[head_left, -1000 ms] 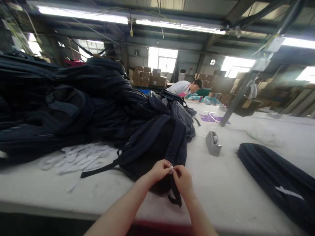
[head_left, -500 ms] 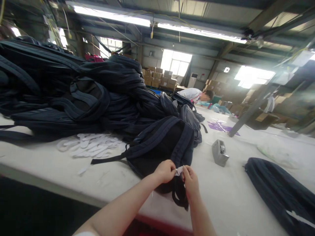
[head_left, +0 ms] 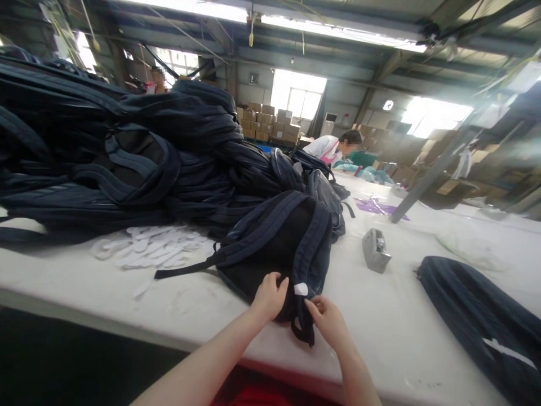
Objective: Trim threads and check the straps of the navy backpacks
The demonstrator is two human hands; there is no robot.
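Left hand (head_left: 269,296) holding thumb and finger apart, right hand (head_left: 328,317) curling.
Whether the right is gripping the strap (head_left: 301,309) is unclear; between them a white tag (head_left: 301,289) is showing on the backpack (head_left: 275,239), lying by the surface's (head_left: 380,330) near edge.

Navy-black backpack (head_left: 276,239) lying straps (head_left: 310,239) up; white tag (head_left: 301,289) against one strap.

No lettering, brand or number can be read on the white tag (head_left: 301,289) on the dark backpack (head_left: 274,239), the grey tape dispenser (head_left: 374,254) on the worktop (head_left: 376,321), or the cardboard boxes (head_left: 264,119) stacked in the background.
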